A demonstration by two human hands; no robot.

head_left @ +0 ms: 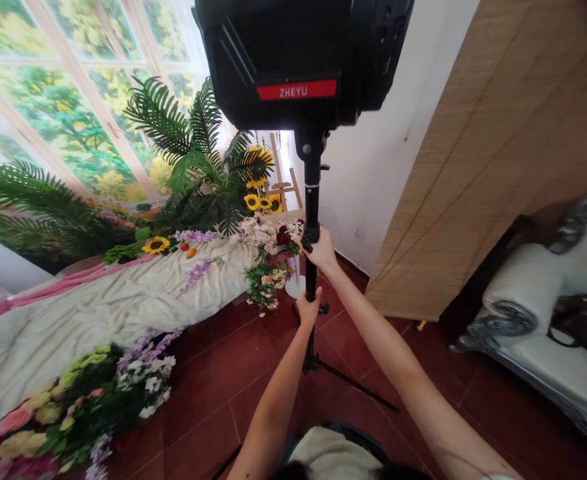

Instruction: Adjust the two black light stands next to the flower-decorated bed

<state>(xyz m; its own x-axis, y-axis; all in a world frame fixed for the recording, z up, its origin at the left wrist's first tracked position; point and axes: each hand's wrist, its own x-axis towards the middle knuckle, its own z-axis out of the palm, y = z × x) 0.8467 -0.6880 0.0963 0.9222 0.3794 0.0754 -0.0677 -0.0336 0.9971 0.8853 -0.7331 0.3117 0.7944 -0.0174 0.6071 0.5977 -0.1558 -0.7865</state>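
Note:
A black studio light with a red "ZHEYU" label stands on top of a black light stand, close in front of me. My right hand is wrapped round the upper part of the pole, at a black collar. Lower down, my left hand grips the same pole, just beside a small knob. Below the hands, a stand leg reaches out over the red tiled floor.
A bench with cream cloth and flowers runs along the left. More flowers sit at lower left. Palm leaves rise by the window. At right are a bamboo blind and a white sofa with a dark bag.

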